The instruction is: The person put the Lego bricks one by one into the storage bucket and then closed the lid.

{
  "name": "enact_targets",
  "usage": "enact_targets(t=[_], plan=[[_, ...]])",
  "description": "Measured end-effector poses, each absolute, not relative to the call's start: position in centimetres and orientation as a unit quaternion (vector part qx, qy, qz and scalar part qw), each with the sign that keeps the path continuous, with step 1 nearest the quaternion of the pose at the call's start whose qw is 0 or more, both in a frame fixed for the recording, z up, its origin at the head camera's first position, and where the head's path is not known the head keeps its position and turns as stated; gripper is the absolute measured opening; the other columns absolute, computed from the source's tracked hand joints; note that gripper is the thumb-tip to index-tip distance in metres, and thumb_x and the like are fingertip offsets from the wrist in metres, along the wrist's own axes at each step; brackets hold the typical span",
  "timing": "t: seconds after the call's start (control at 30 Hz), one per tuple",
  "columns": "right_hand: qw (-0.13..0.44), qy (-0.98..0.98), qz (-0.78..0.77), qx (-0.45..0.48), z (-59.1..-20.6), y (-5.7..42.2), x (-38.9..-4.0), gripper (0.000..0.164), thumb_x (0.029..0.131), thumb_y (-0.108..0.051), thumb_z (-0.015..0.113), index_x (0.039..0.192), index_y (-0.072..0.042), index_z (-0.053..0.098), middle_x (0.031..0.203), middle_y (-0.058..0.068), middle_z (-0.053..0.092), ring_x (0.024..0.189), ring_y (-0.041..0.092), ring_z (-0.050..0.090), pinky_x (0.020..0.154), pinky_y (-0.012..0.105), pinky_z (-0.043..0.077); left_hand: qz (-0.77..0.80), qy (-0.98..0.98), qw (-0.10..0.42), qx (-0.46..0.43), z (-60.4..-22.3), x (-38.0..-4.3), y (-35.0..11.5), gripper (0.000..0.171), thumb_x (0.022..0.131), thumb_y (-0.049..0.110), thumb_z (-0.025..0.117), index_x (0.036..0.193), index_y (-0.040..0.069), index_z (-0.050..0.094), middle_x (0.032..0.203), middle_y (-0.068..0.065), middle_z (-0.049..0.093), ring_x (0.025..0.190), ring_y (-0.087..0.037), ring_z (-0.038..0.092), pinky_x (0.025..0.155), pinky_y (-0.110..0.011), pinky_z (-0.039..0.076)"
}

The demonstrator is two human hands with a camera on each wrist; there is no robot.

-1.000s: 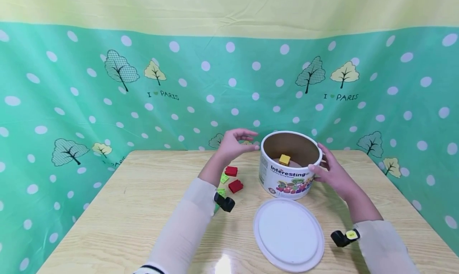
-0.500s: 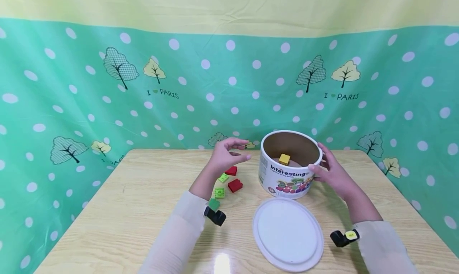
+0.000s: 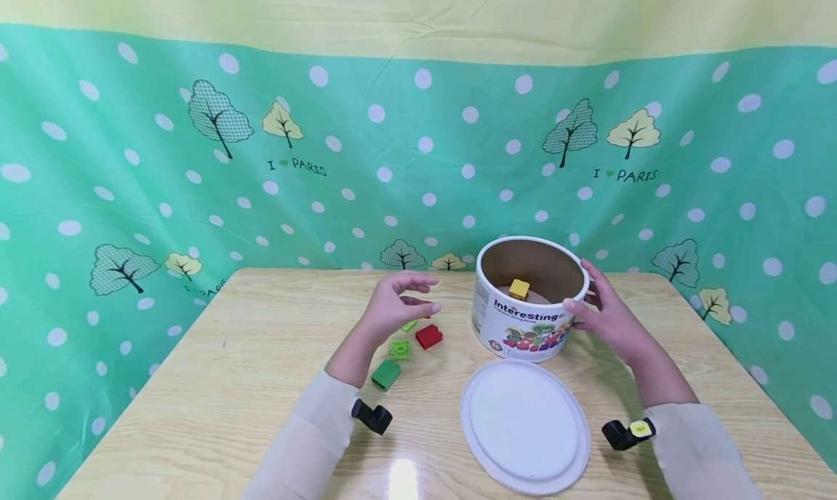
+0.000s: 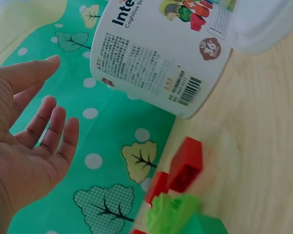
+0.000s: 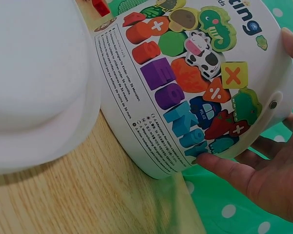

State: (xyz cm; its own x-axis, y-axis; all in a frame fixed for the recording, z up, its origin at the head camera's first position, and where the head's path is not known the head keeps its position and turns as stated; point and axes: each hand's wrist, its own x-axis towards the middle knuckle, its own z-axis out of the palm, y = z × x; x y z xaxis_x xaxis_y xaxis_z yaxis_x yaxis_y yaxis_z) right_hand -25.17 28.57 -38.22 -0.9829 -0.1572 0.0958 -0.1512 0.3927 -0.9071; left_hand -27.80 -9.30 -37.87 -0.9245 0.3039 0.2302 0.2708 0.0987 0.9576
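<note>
My left hand hovers over the loose toy bricks, fingers loosely bent and nothing held. Beneath and beside it lie a red brick, a light green brick and a dark green brick. Another red brick and another light green one are partly hidden behind the hand. My right hand grips the right side of a white printed bucket, thumb in front and fingers behind. A single yellow brick lies inside the bucket. In the right wrist view, the thumb touches the bucket's wall near its handle.
A round white lid lies flat on the wooden table, just in front of the bucket. Behind the table hangs a green and yellow curtain with dots and trees.
My left hand has moved left and down, away from the bucket's rim to above the bricks. The dark green brick has come into view from behind the arm. My right hand stays at the bucket.
</note>
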Motion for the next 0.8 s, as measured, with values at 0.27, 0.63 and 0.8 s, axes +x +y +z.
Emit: enact_targets(t=[0.27,0.63,0.8], plan=[[0.003,0.831,-0.548,-0.095,-38.3,28.6,-25.2,0.090,0.097,-0.033,0.062,0.157,-0.032,-0.005,0.157,0.026,0.011,0.137,0.051,0.024,0.090,0.059,0.047,0.626,0.760,-0.005,0.174,-39.3,-26.7,-11.0,0.037,0.077,0.007,0.082,0.113,0.009,0.071,0.121,-0.004,0.061,0.106,-0.027,0.059,0.088,-0.036,0.054],[0.004,0.831,-0.548,-0.096,-38.2,28.6,-25.2,0.090,0.097,-0.034,0.062,0.157,-0.032,-0.006,0.157,0.026,0.010,0.137,0.052,0.023,0.091,0.060,0.046,0.616,0.773,-0.001,0.151,-39.9,-25.8,-12.5,0.032,0.078,0.007,0.081,0.108,0.011,0.072,0.116,-0.003,0.062,0.111,-0.038,0.054,0.088,-0.038,0.052],[0.005,0.833,-0.545,-0.094,-38.1,28.6,-25.1,0.090,0.096,-0.035,0.062,0.156,-0.035,-0.006,0.157,0.026,0.010,0.137,0.052,0.022,0.092,0.059,0.046,0.613,0.774,0.007,0.161,-39.9,-25.4,-13.1,0.034,0.076,0.006,0.083,0.108,0.010,0.072,0.115,-0.006,0.062,0.112,-0.042,0.052,0.088,-0.038,0.053]])
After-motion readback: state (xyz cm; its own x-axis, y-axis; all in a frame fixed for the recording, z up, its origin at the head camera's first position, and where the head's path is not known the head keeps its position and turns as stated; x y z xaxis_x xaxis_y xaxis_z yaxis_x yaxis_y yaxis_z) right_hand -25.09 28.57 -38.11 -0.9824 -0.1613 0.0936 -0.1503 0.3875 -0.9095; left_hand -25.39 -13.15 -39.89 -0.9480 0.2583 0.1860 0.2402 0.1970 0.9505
